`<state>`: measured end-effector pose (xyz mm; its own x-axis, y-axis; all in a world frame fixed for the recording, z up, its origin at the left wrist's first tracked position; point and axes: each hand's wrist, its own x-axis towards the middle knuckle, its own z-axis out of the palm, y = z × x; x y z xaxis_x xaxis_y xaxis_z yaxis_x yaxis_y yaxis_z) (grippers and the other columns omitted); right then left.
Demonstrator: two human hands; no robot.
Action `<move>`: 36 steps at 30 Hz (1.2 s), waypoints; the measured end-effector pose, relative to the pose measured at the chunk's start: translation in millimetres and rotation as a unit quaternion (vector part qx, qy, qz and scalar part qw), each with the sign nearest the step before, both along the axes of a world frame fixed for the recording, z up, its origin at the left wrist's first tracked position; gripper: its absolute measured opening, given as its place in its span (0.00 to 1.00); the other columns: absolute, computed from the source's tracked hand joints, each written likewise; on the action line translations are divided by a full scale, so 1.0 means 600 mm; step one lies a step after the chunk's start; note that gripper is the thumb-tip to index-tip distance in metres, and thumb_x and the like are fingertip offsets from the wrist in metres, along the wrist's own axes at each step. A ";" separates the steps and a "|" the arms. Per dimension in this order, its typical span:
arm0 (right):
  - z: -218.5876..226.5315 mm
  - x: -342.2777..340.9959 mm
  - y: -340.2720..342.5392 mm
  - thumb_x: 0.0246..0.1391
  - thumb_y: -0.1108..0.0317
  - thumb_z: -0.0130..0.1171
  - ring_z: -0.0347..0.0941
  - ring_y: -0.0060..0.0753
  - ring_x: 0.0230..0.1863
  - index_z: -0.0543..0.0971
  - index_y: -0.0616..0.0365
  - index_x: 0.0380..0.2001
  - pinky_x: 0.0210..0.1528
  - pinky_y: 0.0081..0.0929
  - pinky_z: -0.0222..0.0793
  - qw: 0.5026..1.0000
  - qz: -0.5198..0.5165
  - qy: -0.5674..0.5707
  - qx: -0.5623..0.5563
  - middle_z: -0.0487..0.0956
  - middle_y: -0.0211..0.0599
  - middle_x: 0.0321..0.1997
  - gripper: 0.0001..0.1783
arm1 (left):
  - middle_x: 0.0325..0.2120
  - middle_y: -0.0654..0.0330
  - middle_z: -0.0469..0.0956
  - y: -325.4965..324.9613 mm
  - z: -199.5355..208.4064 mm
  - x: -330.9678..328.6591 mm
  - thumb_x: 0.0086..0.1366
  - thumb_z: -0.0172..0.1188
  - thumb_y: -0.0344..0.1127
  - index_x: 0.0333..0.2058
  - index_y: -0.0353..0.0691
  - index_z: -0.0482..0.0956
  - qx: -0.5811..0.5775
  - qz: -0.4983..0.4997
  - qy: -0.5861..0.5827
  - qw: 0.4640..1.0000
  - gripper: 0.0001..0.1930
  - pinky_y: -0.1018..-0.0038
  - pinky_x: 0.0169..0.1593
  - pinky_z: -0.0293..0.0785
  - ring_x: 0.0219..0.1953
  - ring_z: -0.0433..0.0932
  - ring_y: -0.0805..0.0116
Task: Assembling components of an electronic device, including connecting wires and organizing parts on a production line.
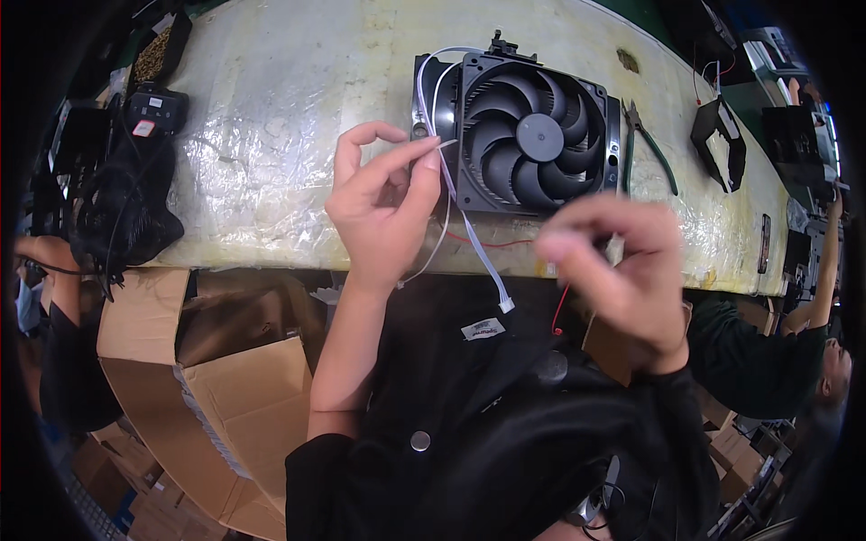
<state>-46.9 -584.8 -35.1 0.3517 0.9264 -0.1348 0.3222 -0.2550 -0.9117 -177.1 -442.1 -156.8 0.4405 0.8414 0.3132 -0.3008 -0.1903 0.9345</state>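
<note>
A black cooling fan [539,138] lies on the bench, mounted on a dark, flat assembly. A flat white-lilac cable [483,243] loops along its left side and hangs toward me, ending in a white connector [507,306]. My left hand [388,194] is closed in a pinch on the cable beside the fan's left edge; a thin white tip pokes out past the fingertips. In front of the fan's lower right corner is my right hand [622,270], smeared by motion, its fingers curled. Something small and pale shows among them, too blurred to name. A red wire [561,307] hangs beside it.
Green-handled pliers [651,149] lie right of the fan, and a black frame [719,144] farther right. Black gear and cables [135,198] crowd the bench's left end. An open cardboard box [244,379] stands below the front edge. Other people work at both sides.
</note>
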 end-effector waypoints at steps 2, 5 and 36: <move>-0.039 -0.009 -0.021 0.54 0.64 0.66 0.67 0.10 0.16 0.80 0.68 0.45 0.18 0.14 0.60 0.988 0.027 0.112 -0.104 0.76 0.28 0.15 0.20 | 0.49 0.49 0.72 -0.008 0.009 0.013 0.61 0.56 0.16 0.40 0.27 0.81 0.060 -0.010 -0.005 0.998 0.10 0.86 0.35 0.71 0.33 0.75 0.80; -0.089 -0.052 0.003 0.58 0.63 0.61 0.69 0.10 0.18 0.78 0.67 0.46 0.20 0.14 0.61 0.954 0.017 0.276 -0.118 0.78 0.29 0.17 0.19 | 0.54 0.43 0.71 -0.004 0.011 0.018 0.62 0.54 0.16 0.41 0.25 0.79 0.062 -0.042 -0.014 0.997 0.09 0.85 0.35 0.72 0.34 0.75 0.80; -0.097 -0.131 -0.083 0.58 0.71 0.61 0.82 0.31 0.29 0.70 0.67 0.45 0.34 0.24 0.80 0.835 -0.113 0.537 -0.041 0.82 0.44 0.29 0.15 | 0.56 0.39 0.70 -0.018 -0.003 0.020 0.65 0.51 0.19 0.41 0.24 0.72 0.070 -0.052 -0.044 0.995 0.07 0.87 0.29 0.69 0.27 0.72 0.85</move>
<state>-125.3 -634.8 -93.3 0.1522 0.8246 -0.5449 -0.7353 -0.2739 -0.6199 -164.9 -452.8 -158.9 0.4886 0.7383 0.4649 -0.4043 -0.2806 0.8705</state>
